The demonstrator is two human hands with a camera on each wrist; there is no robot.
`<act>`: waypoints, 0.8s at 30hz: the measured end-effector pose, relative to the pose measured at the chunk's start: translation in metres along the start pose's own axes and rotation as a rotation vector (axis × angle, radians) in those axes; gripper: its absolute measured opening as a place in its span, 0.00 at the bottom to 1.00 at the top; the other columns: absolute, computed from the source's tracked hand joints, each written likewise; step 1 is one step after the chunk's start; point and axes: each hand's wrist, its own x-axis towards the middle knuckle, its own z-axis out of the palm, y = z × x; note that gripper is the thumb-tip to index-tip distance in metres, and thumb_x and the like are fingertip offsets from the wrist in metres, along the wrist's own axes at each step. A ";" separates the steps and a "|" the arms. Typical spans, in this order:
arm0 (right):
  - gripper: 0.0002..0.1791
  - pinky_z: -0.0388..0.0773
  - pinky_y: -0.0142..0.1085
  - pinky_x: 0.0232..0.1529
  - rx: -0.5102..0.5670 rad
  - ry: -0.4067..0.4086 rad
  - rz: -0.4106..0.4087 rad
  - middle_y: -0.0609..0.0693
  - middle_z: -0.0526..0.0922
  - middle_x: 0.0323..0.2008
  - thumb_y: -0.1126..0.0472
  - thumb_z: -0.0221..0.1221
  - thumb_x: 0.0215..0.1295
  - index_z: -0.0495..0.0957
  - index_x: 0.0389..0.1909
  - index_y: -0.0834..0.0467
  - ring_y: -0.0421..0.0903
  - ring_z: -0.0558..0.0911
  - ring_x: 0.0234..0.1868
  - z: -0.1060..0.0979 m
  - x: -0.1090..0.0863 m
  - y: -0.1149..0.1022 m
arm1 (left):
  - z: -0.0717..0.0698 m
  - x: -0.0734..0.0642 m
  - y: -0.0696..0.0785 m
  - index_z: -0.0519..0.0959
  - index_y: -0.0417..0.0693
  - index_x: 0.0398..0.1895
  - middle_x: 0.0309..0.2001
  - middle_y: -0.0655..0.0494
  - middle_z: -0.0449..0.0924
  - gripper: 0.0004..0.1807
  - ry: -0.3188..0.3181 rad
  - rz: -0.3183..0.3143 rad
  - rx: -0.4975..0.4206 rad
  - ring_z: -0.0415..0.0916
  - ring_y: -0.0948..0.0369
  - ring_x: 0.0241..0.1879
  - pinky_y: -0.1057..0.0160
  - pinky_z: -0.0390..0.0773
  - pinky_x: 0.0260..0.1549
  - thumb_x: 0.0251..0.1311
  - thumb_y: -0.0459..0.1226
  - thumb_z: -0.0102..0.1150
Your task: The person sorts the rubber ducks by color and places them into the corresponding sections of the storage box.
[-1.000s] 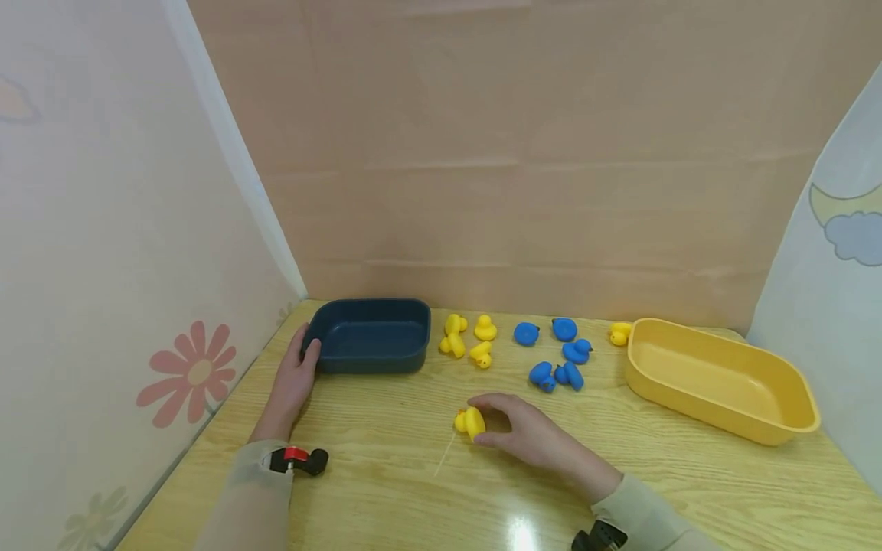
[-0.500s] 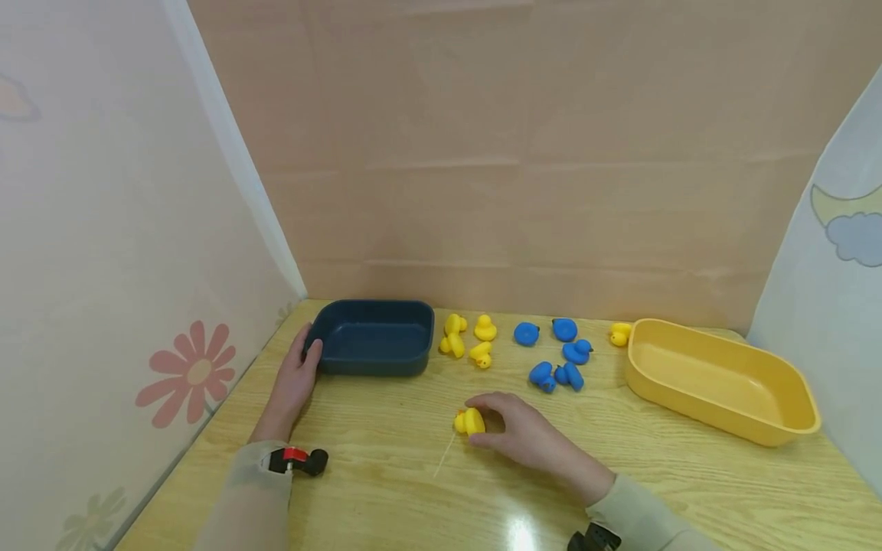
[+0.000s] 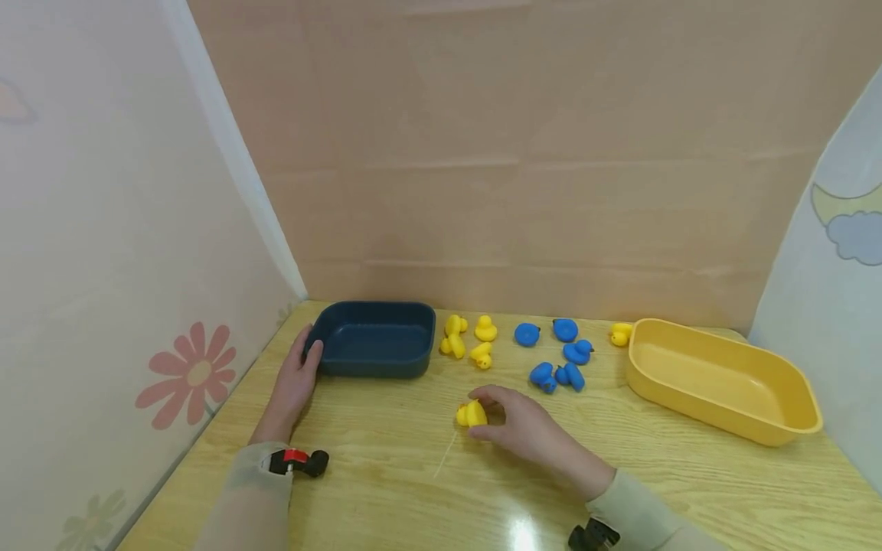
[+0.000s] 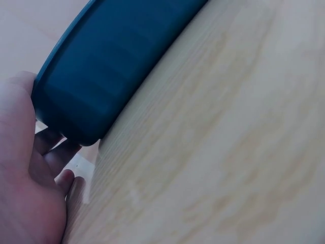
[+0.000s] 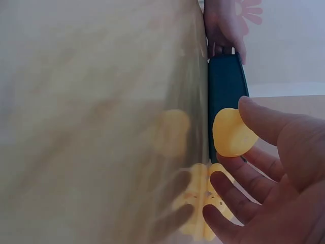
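Note:
My right hand (image 3: 520, 425) pinches a yellow rubber duck (image 3: 472, 414) between thumb and fingers, near the middle of the table. In the right wrist view that duck (image 5: 231, 133) hangs apart from its reflection, a little above the tabletop. At the left, my left hand (image 3: 298, 375) grips the near-left end of a dark blue tub (image 3: 375, 367), thumb on the outside and fingers round the corner. The left wrist view shows the tub's wall (image 4: 111, 66) between thumb and fingers, which are partly hidden. Nothing lies inside the tub.
Several yellow ducks (image 3: 485, 328) lie right of the blue tub, and several blue ducks (image 3: 576, 351) beyond them. Another yellow duck (image 3: 619, 334) touches or nearly touches the yellow tub (image 3: 703, 413) at the right. A brown backdrop (image 3: 524, 229) closes the table's far side.
My right hand has raised the yellow duck slightly off the table. The dark blue tub has shifted a little to the right, my left hand still on it.

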 end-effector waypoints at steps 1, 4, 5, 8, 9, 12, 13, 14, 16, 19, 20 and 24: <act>0.28 0.79 0.59 0.65 0.002 0.016 0.015 0.45 0.88 0.57 0.51 0.78 0.68 0.85 0.66 0.52 0.52 0.85 0.60 -0.001 0.001 -0.001 | 0.000 0.000 0.000 0.44 0.57 0.94 0.91 0.47 0.42 0.42 0.004 0.002 0.001 0.40 0.42 0.88 0.35 0.46 0.83 0.88 0.60 0.41; 0.26 0.81 0.60 0.63 0.012 0.064 0.045 0.45 0.89 0.57 0.51 0.78 0.69 0.85 0.65 0.50 0.54 0.85 0.61 -0.006 0.005 -0.005 | 0.000 0.001 0.000 0.45 0.56 0.93 0.91 0.47 0.43 0.43 0.012 0.008 -0.002 0.41 0.42 0.88 0.36 0.46 0.83 0.87 0.61 0.41; 0.26 0.81 0.61 0.63 0.016 0.078 0.049 0.46 0.89 0.57 0.51 0.78 0.69 0.85 0.65 0.50 0.55 0.85 0.62 -0.008 0.007 -0.007 | 0.000 0.001 0.000 0.45 0.55 0.93 0.91 0.48 0.43 0.43 0.012 0.010 -0.007 0.41 0.42 0.88 0.36 0.47 0.83 0.87 0.61 0.41; 0.25 0.80 0.62 0.64 0.024 0.111 0.048 0.48 0.88 0.58 0.53 0.77 0.71 0.85 0.66 0.51 0.58 0.84 0.64 -0.012 0.014 -0.011 | -0.001 0.002 -0.001 0.46 0.53 0.93 0.91 0.48 0.44 0.41 0.014 0.010 -0.015 0.41 0.43 0.88 0.38 0.46 0.84 0.88 0.60 0.39; 0.25 0.79 0.62 0.65 0.028 0.119 0.047 0.49 0.88 0.58 0.53 0.76 0.71 0.84 0.66 0.52 0.59 0.84 0.64 -0.013 0.017 -0.012 | -0.002 0.002 -0.002 0.46 0.53 0.93 0.90 0.48 0.44 0.40 0.016 0.010 -0.016 0.40 0.44 0.88 0.38 0.46 0.84 0.89 0.59 0.39; 0.27 0.78 0.62 0.68 0.042 0.135 0.025 0.52 0.87 0.60 0.53 0.75 0.72 0.83 0.68 0.53 0.60 0.83 0.66 -0.016 0.027 -0.018 | -0.003 0.002 -0.002 0.47 0.52 0.93 0.90 0.48 0.45 0.39 0.025 0.011 -0.014 0.40 0.44 0.88 0.38 0.45 0.84 0.90 0.57 0.37; 0.27 0.78 0.62 0.68 0.048 0.138 0.018 0.52 0.87 0.61 0.52 0.75 0.72 0.83 0.69 0.53 0.60 0.82 0.66 -0.017 0.031 -0.020 | -0.003 0.002 -0.002 0.47 0.52 0.93 0.90 0.48 0.45 0.38 0.027 0.012 -0.013 0.40 0.44 0.88 0.38 0.44 0.84 0.90 0.56 0.37; 0.28 0.78 0.61 0.68 0.049 0.139 0.012 0.53 0.87 0.62 0.51 0.75 0.73 0.82 0.70 0.53 0.59 0.82 0.67 -0.018 0.034 -0.021 | -0.003 0.001 -0.001 0.47 0.53 0.93 0.90 0.48 0.45 0.38 0.027 0.012 -0.010 0.40 0.44 0.88 0.37 0.45 0.84 0.90 0.56 0.37; 0.30 0.78 0.60 0.69 0.058 0.142 0.002 0.53 0.86 0.64 0.50 0.74 0.73 0.81 0.72 0.54 0.59 0.82 0.68 -0.019 0.041 -0.026 | -0.004 0.000 -0.001 0.47 0.54 0.93 0.90 0.49 0.45 0.38 0.027 0.010 -0.009 0.40 0.44 0.88 0.37 0.45 0.84 0.90 0.56 0.36; 0.30 0.77 0.60 0.70 0.073 0.154 -0.025 0.54 0.85 0.66 0.50 0.74 0.74 0.81 0.72 0.55 0.59 0.82 0.68 -0.020 0.051 -0.031 | -0.004 -0.001 0.000 0.47 0.56 0.93 0.90 0.49 0.45 0.38 0.022 0.007 -0.012 0.41 0.44 0.88 0.37 0.45 0.84 0.90 0.57 0.36; 0.30 0.77 0.60 0.70 0.081 0.159 -0.034 0.54 0.85 0.66 0.51 0.74 0.74 0.81 0.72 0.55 0.60 0.82 0.67 -0.020 0.054 -0.033 | -0.003 -0.001 0.000 0.46 0.57 0.93 0.91 0.50 0.44 0.38 0.018 0.005 -0.014 0.41 0.44 0.88 0.37 0.45 0.84 0.90 0.57 0.36; 0.30 0.75 0.60 0.72 0.124 0.163 -0.073 0.56 0.85 0.67 0.53 0.74 0.74 0.81 0.72 0.58 0.61 0.81 0.67 -0.017 0.067 -0.040 | -0.001 -0.004 -0.001 0.46 0.58 0.93 0.91 0.49 0.44 0.38 0.012 -0.003 -0.031 0.40 0.44 0.88 0.37 0.45 0.84 0.90 0.57 0.37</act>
